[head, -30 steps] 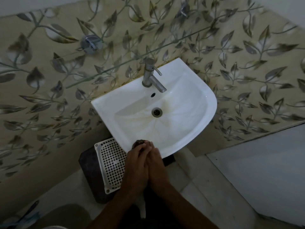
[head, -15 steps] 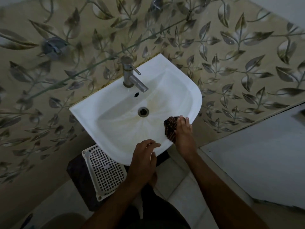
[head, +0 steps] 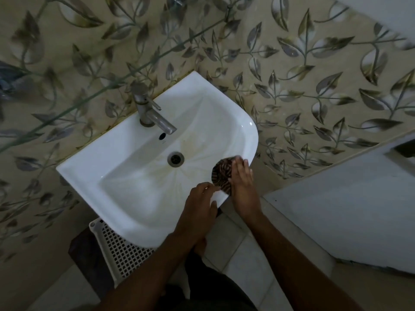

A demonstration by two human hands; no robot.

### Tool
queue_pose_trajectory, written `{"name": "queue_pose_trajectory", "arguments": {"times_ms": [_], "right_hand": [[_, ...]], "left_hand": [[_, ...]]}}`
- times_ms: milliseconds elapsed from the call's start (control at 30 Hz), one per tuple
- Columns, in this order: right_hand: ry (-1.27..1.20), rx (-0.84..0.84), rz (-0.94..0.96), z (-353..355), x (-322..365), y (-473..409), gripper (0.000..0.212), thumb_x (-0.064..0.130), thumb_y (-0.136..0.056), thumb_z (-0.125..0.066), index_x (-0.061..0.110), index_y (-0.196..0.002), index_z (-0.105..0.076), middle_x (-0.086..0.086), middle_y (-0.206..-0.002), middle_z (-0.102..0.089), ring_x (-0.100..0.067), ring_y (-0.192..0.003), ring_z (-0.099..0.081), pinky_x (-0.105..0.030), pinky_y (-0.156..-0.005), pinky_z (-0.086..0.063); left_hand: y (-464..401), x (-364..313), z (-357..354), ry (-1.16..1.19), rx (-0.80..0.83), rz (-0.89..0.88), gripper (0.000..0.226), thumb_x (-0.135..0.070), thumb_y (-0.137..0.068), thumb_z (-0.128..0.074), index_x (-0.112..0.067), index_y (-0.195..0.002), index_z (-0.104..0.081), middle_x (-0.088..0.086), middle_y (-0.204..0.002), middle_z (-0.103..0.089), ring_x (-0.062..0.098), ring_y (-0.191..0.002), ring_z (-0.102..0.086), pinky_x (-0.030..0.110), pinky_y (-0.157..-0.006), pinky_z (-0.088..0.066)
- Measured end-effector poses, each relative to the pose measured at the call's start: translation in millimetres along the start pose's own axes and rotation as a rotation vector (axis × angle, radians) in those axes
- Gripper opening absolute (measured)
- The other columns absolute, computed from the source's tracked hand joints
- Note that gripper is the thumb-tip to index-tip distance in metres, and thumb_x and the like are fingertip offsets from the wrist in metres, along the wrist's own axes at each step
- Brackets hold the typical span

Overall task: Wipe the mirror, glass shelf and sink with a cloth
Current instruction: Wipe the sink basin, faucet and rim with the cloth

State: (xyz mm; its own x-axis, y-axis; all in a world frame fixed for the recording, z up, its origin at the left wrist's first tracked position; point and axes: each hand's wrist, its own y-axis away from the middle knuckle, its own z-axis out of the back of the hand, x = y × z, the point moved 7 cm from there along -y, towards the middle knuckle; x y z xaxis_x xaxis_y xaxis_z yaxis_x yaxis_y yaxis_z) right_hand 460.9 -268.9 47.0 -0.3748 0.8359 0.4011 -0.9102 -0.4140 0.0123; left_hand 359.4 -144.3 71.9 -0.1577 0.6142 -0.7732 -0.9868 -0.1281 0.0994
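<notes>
Sink point(head: 94, 176) holds only a cloth point(head: 222, 176), pressed by right hand point(head: 243, 187) fingers; left hand point(head: 197, 212) fingers relaxed.

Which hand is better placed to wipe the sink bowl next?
Right. The right hand already presses the striped cloth against the sink at its right inner wall, near the drain. The left hand only rests on the front rim, holding nothing.
</notes>
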Motion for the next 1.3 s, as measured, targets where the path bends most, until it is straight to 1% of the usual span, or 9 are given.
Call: {"name": "queue_pose_trajectory", "arguments": {"times_ms": [100, 267, 367, 467, 567, 833, 1033, 1133, 1300], "right_hand": [[-0.003, 0.019, 0.071, 0.4, -7.6, 0.6, 0.055, 0.015, -0.106, -0.043, 0.003, -0.155, -0.022, -0.012, -0.164, -0.017, -0.029, -0.153, -0.006, -0.048, -0.125, -0.013], [0.037, -0.009, -0.037, 16.3, -35.2, -49.6, 0.055, 0.020, -0.108, -0.036, 0.004, -0.156, -0.014, -0.010, -0.166, -0.008, -0.029, -0.154, 0.000, -0.050, -0.125, -0.009], [-0.015, -0.033, -0.078, 8.2, -27.8, -37.5, 0.056, 0.020, -0.108, -0.037, 0.004, -0.156, -0.014, -0.010, -0.166, -0.008, -0.027, -0.154, 0.002, -0.048, -0.125, -0.014], [-0.101, -0.017, 0.029, -8.9, -6.6, 4.6, 0.055, 0.019, -0.107, -0.040, 0.001, -0.155, -0.022, -0.012, -0.166, -0.015, -0.027, -0.155, -0.001, -0.048, -0.124, -0.021], [-0.086, 0.029, 0.119, -21.1, 1.5, 21.9, 0.054, 0.028, -0.108, -0.032, 0.005, -0.156, -0.022, -0.008, -0.166, -0.014, -0.022, -0.155, 0.002, -0.044, -0.125, -0.014], [-0.031, -0.042, -0.113, -1.4, -21.0, -24.0, 0.055, 0.021, -0.107, -0.038, 0.004, -0.156, -0.019, -0.009, -0.166, -0.012, -0.026, -0.154, 0.000, -0.049, -0.125, -0.012], [-0.018, 0.018, 0.073, -20.7, 11.6, 32.5, 0.052, 0.026, -0.108, -0.031, 0.002, -0.154, -0.026, -0.011, -0.163, -0.020, -0.027, -0.153, -0.011, -0.047, -0.124, -0.016], [-0.044, 0.011, -0.040, -10.8, -4.9, 5.5, 0.053, 0.020, -0.107, -0.037, 0.006, -0.156, -0.021, -0.007, -0.165, -0.011, -0.026, -0.154, -0.004, -0.049, -0.126, -0.010], [0.010, -0.046, -0.151, -3.3, -14.4, -17.4, 0.055, 0.019, -0.108, -0.037, 0.003, -0.156, -0.018, -0.012, -0.166, -0.012, -0.030, -0.154, -0.002, -0.050, -0.125, -0.010]], "left_hand": [[-13.2, -6.9, -0.6, 0.016, 0.000, -0.009, 0.039, -0.014, -0.099, -0.049, -0.016, -0.138, -0.052, 0.003, -0.145, -0.045, 0.018, -0.134, -0.037, 0.023, -0.112, -0.026], [-33.3, -16.2, -7.2, 0.024, -0.002, -0.045, 0.038, -0.014, -0.099, -0.051, -0.018, -0.136, -0.053, 0.002, -0.142, -0.047, 0.016, -0.131, -0.039, 0.019, -0.108, -0.027], [-42.7, -18.8, -11.4, 0.057, -0.003, -0.033, 0.039, -0.014, -0.099, -0.050, -0.017, -0.138, -0.051, 0.002, -0.144, -0.045, 0.016, -0.132, -0.038, 0.018, -0.108, -0.024], [-50.2, -16.0, -14.6, 0.070, 0.002, 0.003, 0.043, -0.016, -0.099, -0.049, -0.021, -0.142, -0.047, -0.001, -0.147, -0.042, 0.014, -0.134, -0.037, 0.020, -0.112, -0.027], [-54.2, -10.2, -15.2, 0.087, 0.006, 0.018, 0.044, -0.018, -0.098, -0.047, -0.025, -0.141, -0.047, -0.005, -0.145, -0.043, 0.010, -0.132, -0.039, 0.026, -0.114, -0.033], [-48.5, -6.4, -3.5, 0.077, -0.034, -0.005, 0.040, -0.013, -0.098, -0.051, -0.016, -0.138, -0.050, 0.001, -0.143, -0.045, 0.015, -0.134, -0.039, 0.022, -0.111, -0.031], [-49.0, -1.3, 0.0, 0.065, -0.002, 0.041, 0.043, -0.013, -0.100, -0.046, -0.017, -0.142, -0.048, 0.004, -0.148, -0.042, 0.019, -0.136, -0.038, 0.030, -0.116, -0.030], [-44.5, -0.1, 1.9, 0.069, -0.001, 0.025, 0.043, -0.013, -0.099, -0.049, -0.015, -0.142, -0.048, 0.005, -0.148, -0.043, 0.021, -0.136, -0.037, 0.029, -0.115, -0.030], [-42.0, 2.5, 6.5, 0.058, -0.025, 0.002, 0.042, -0.010, -0.098, -0.052, -0.011, -0.140, -0.052, 0.009, -0.145, -0.046, 0.023, -0.137, -0.039, 0.025, -0.113, -0.026]]}}
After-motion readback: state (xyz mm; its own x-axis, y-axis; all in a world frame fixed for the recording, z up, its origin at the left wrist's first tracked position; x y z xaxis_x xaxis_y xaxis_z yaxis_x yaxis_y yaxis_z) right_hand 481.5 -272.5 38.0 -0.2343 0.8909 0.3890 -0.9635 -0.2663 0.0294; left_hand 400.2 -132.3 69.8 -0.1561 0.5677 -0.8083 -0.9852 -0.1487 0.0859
